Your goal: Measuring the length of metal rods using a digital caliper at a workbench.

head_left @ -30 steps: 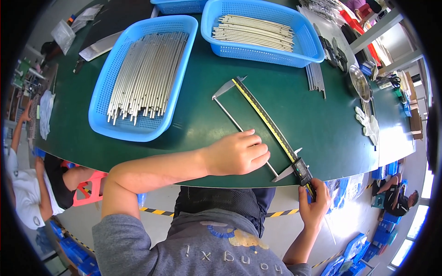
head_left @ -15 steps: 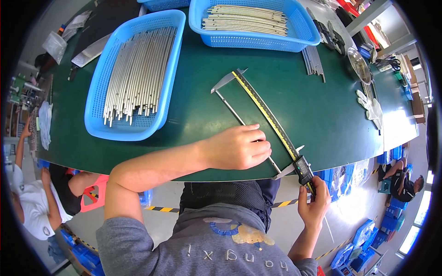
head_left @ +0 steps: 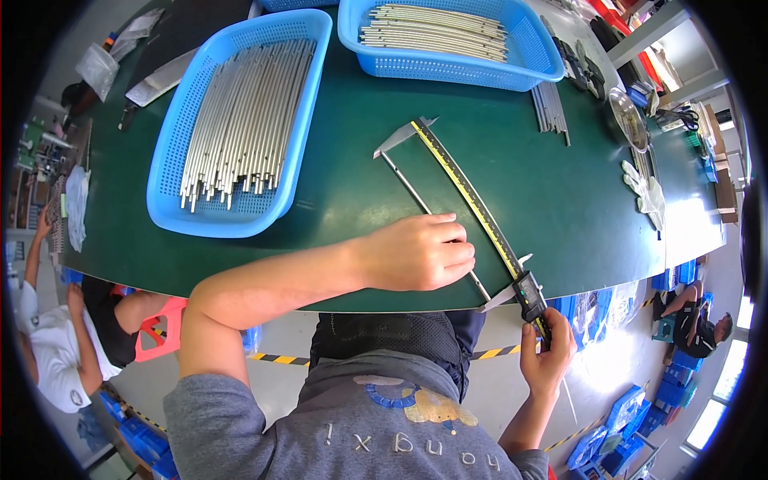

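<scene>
While the left hand [head_left: 424,252] pinches the rod [head_left: 408,185] beneath, the right hand [head_left: 550,349], closed on the caliper [head_left: 529,294], should press gently.

A bright white window [head_left: 704,432] stands right; yellow-and-black striped tape [head_left: 280,359] crosses the glossy pale-grey floor [head_left: 290,331] near a red plastic stool [head_left: 170,322].

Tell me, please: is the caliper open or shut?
The caliper is open: its jaws stand wide apart, the metal rod between them.

Grey short-sleeved printed T-shirt [head_left: 352,416]
</scene>
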Demonstrator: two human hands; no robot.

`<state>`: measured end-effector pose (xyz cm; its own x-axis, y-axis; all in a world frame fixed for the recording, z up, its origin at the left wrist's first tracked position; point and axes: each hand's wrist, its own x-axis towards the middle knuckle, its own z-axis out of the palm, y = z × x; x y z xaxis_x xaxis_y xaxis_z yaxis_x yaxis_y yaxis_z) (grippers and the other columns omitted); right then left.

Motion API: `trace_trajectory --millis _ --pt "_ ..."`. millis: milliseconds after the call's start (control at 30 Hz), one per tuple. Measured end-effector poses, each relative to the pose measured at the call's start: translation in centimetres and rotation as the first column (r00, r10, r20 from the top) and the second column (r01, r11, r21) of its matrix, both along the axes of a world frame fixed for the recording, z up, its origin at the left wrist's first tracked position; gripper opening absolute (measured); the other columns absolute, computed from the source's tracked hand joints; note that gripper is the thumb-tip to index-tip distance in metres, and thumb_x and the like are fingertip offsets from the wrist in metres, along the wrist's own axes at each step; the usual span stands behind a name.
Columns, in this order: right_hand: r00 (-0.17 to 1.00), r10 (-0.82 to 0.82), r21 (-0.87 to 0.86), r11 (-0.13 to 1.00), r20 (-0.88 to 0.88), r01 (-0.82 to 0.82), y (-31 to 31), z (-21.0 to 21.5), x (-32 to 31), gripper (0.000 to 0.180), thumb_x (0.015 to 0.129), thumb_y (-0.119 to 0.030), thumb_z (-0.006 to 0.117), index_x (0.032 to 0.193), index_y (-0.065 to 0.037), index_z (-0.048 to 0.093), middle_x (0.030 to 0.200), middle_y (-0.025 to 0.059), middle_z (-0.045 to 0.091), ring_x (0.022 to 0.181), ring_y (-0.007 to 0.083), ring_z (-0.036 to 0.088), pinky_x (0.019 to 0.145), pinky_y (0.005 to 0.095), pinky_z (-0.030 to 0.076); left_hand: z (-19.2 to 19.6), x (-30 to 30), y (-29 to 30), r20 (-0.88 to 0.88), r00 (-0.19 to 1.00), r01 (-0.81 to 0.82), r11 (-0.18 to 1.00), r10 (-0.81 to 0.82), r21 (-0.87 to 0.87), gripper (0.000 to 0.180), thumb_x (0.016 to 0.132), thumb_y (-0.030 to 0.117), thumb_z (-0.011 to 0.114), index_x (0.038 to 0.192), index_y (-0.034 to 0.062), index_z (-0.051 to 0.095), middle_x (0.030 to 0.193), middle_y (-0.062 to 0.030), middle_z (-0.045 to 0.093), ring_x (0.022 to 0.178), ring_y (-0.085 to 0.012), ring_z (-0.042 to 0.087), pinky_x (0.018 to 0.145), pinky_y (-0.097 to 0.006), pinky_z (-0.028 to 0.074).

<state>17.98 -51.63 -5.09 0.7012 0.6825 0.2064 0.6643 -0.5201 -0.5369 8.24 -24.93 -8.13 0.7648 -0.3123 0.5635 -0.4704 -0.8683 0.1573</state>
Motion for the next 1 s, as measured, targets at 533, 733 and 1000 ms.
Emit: trace_trajectory --millis 533,733,1000 --pt "0.997 -0.068 -0.030 0.997 -0.023 0.068 0.6 0.4 0.0 0.028 0.070 -0.009 0.070 0.093 -0.001 0.057 0.070 0.0090 0.056 0.051 0.0204 0.052 0.046 0.0276 0.040 1.4 -0.2 1.0 -0.054 0.998 0.038 0.999 -0.039 -0.023 0.019 0.070 0.010 0.064 0.088 0.0073 0.068 0.091 -0.0024 0.063 0.089 -0.0184 0.061 0.084 -0.037 0.053" --pt "0.997 -0.077 -0.034 0.997 -0.014 0.076 0.3 0.2 -0.1 0.027 0.069 -0.012 0.073 0.090 -0.002 0.058 0.069 0.0086 0.057 0.052 0.0197 0.054 0.047 0.0279 0.042 1.4 -0.1 0.6 -0.046 0.999 0.001 0.999 -0.002 -0.039 0.019 0.066 0.007 0.065 0.085 0.0055 0.068 0.088 -0.0040 0.063 0.087 -0.0195 0.062 0.079 -0.036 0.055" --pt "0.997 -0.075 -0.019 0.997 0.033 0.076 0.0 0.0 -0.2 0.027 0.068 -0.015 0.075 0.085 -0.002 0.059 0.067 0.0076 0.058 0.051 0.0197 0.055 0.047 0.0282 0.043 1.6 -0.1 0.3 -0.077 0.997 -0.003 0.997 -0.002 -0.071 0.020 0.065 0.006 0.064 0.084 0.0045 0.068 0.087 -0.0048 0.063 0.086 -0.0205 0.062 0.078 -0.038 0.056"
